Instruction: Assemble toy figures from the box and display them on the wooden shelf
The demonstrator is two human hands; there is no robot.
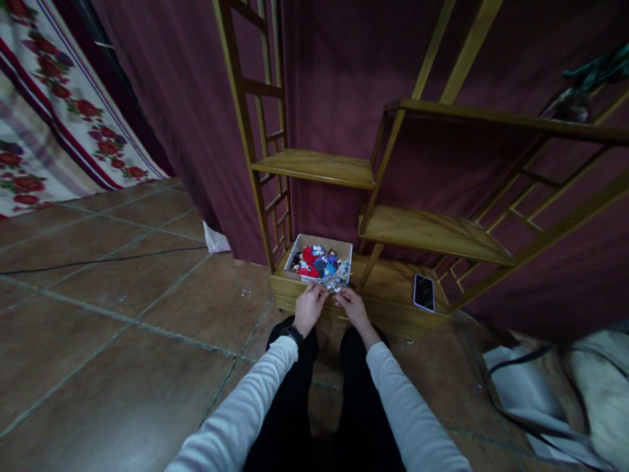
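Both of my hands meet just in front of an open cardboard box [346, 252] on the low wooden shelf. Between them is a small, shiny, clear plastic wrapper [333, 284]. My left hand [309, 307], with a dark watch on the wrist, pinches the wrapper's left side. The right side is pinched by my right hand [352, 307]. What the wrapper contains, if anything, is too small to make out. Inside the box lie several small colourful figures [318, 263] in red, blue, purple and black.
A phone [423, 292] lies on the low shelf to the right. Higher wooden shelves [314, 166] stand above the box. A black cable [103, 260] crosses the tiled floor at left. Bags with dark straps [531, 387] are at the lower right.
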